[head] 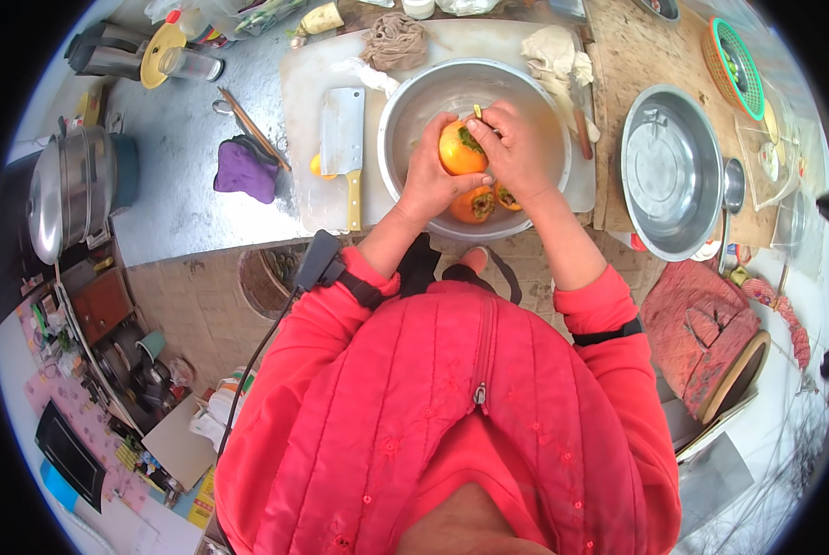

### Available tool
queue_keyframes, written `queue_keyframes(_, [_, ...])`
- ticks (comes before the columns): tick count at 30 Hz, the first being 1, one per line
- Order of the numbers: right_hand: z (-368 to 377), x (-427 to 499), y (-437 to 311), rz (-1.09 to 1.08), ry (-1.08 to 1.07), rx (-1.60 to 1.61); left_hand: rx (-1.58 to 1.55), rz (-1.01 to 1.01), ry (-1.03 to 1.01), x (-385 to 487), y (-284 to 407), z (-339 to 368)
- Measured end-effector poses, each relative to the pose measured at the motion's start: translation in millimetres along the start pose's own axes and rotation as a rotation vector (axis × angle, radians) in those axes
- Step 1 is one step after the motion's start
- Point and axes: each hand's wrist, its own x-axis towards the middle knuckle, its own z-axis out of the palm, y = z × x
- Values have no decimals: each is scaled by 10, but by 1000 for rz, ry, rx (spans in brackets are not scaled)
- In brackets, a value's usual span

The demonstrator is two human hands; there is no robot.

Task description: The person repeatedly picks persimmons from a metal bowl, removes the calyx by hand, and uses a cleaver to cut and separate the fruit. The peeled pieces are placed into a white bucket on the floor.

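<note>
My left hand is closed around an orange persimmon with a green calyx, above a wide metal basin. Beside the calyx, my right hand grips a small tool with a yellowish end; its kind is hidden by the fingers. Two more persimmons lie in the basin under my hands. Left of the basin, a cleaver with a yellow handle rests on a pale cutting board, partly over a small orange piece.
An empty-looking metal basin and a ladle stand at right. A knife and cloth lie beside my basin. Purple cloth and chopsticks are at left, a steamer pot farther left. Behind is a brown cloth.
</note>
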Motion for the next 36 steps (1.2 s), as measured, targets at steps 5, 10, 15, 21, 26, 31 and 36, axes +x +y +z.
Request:
queue_keyframes(5, [21,-1,-24,-19,31,-104,-21,-37,-13,19,57,-43])
queue_keyframes(10, [101,12,39,128,58,116,-143,-68,-72,72,57,-163])
queue_keyframes(15, [70,14,-13,365,18,431,-337,-128,-116,82,-30,-195])
queue_keyframes(21, [-17,64,-134,417,-19,385,-295,-140,-128,111,-47,-206])
queue_keyframes(26, [-85,103,-159,-229,-187,-479,249,-85,-120,91,74,-190])
queue_keyframes(31, [-135,206,-222,-249,-324,-719,527,16,-124,68,174,-165])
queue_keyframes(36, [-329,361,-297,460,-118,147,511,-75,-84,17,98,-260])
